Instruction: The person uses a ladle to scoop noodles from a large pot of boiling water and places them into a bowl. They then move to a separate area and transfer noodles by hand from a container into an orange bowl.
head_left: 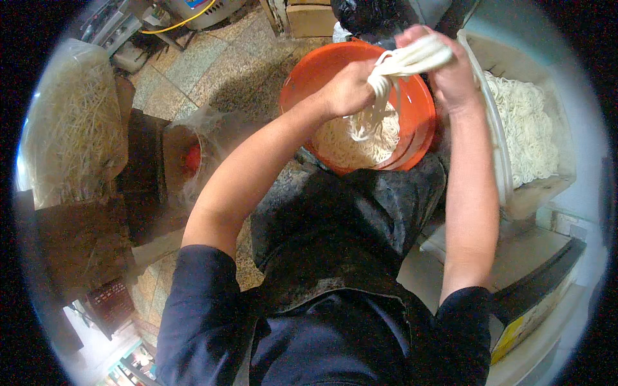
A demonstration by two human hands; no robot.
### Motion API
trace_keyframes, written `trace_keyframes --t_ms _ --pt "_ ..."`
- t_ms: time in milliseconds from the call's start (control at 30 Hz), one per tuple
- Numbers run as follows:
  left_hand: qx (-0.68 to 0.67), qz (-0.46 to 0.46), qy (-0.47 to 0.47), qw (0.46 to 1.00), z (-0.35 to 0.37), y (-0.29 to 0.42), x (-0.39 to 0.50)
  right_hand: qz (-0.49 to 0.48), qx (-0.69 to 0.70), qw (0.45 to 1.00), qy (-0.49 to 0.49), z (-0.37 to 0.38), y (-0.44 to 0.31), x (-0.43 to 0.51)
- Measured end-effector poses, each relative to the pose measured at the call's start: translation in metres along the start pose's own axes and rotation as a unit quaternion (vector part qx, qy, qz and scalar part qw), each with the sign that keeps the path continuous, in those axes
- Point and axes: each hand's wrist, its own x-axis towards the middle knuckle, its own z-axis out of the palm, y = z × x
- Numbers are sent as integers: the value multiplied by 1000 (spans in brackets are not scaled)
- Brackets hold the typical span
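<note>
A bundle of white noodles (410, 58) is stretched between my two hands above an orange plastic bucket (314, 67). My left hand (351, 90) grips its left end, and loose strands hang from there down into the bucket. At the other end, my right hand (451, 77) is closed around the bundle, slightly blurred; some of its fingers are hidden behind the noodles. More noodles (357, 140) lie in the bottom of the bucket, which stands just in front of my knees.
On the right, a pale plastic tub (504, 159) holds a heap of white noodles (526, 130). A clear bag of thin pale strands (77, 125) stands at the left above cardboard boxes (82, 241). Beyond the bucket sits a black plastic bag (369, 19). A yellow hose or cable (181, 23) runs over the tiled floor.
</note>
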Motion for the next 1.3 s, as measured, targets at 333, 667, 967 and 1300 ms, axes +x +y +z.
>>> trace_keyframes --t_ms 333,667,967,1300 --pt "-385 -78 180 902 13 51 21 -31 -254 955 149 53 98 -32" --pt "140 84 87 983 0 28 20 116 338 925 134 59 49 -29" --pt "505 78 -19 859 -33 67 49 26 114 989 89 70 3 -36" --pt "-386 -228 167 878 36 21 10 -24 7 958 287 69 28 -30"
